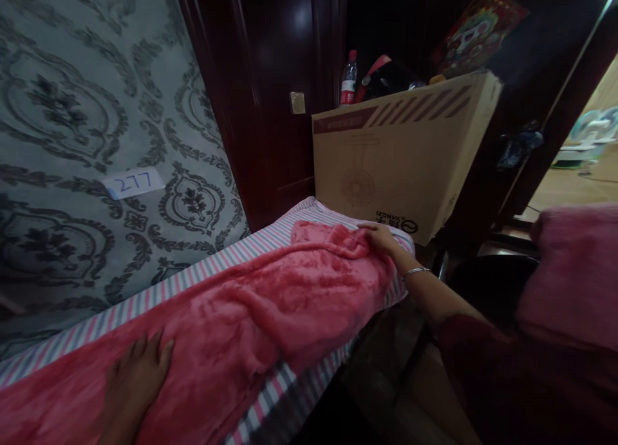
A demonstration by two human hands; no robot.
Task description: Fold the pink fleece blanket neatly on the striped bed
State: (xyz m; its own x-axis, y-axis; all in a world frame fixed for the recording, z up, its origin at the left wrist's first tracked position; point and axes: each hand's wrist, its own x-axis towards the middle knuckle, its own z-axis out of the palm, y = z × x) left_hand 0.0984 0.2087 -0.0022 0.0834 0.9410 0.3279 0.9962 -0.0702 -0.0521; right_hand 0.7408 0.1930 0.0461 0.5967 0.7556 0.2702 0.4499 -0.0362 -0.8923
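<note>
Plush pink-red blanket (290, 284): seemingly steadied by bare left hand (138, 380), fingers spread.
Far folds (348, 240): touched by braceleted right hand (385, 240); finger grip unclear.

1. The blanket (309, 290) is showing rosy red, paler along some folds.
2. Under the blanket, the sheet (145, 303) is carrying white, pink and blue-grey stripes.
3. Beside the blanket, the wallpaper (193, 203) is displaying dark, leafy medallions on grey-blue.
4. Beyond the blanket, the carton (400, 155) is showing tan, with black lettering, a dark red band and slanted stripes.
5. Beyond the blanket too, the bottle (348, 81) is wearing a red cap and a red-and-white label.
6. Right of the blanket, the sleeve (470, 342) is showing dark red.
</note>
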